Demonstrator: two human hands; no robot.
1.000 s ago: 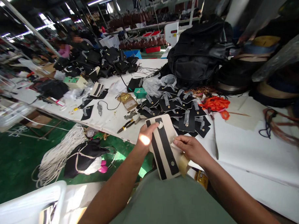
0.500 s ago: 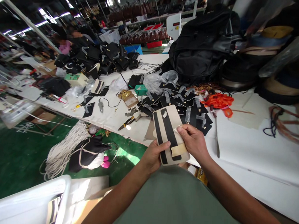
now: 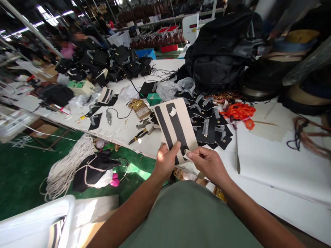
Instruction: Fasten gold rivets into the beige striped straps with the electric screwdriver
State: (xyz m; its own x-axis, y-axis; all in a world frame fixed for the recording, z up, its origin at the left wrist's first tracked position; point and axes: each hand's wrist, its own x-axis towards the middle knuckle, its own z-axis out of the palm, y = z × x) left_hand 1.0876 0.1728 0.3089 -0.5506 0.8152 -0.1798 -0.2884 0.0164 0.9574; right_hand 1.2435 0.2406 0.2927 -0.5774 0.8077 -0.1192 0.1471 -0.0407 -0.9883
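Note:
My left hand [image 3: 166, 160] grips the lower left edge of a cream panel [image 3: 191, 134] with rounded corners, its thumb lying on the front. Two black strips run lengthwise on the panel, and a small torn white scrap [image 3: 172, 111] sticks near the top of one. My right hand [image 3: 207, 162] is closed in a pinch at the panel's lower right, holding a piece of cream tape [image 3: 189, 155] by the lower end of that strip. Behind the panel, black leather pieces [image 3: 205, 131] with clear plastic wrap and small gold fittings lie spread on the white table [image 3: 272, 160].
Yellow-handled pliers [image 3: 138, 136] and a cardboard box of gold bits [image 3: 140, 108] lie left of the panel. A black bag [image 3: 219, 50] stands at the back, near orange plastic [image 3: 240, 114]. White rope [image 3: 71, 164] lies on the green floor; a white bin [image 3: 69, 204] stands lower left.
The panel has moved up and left. The cream tape that lay across the lower end of a black strip has come away there, and my right hand has shifted down and left.

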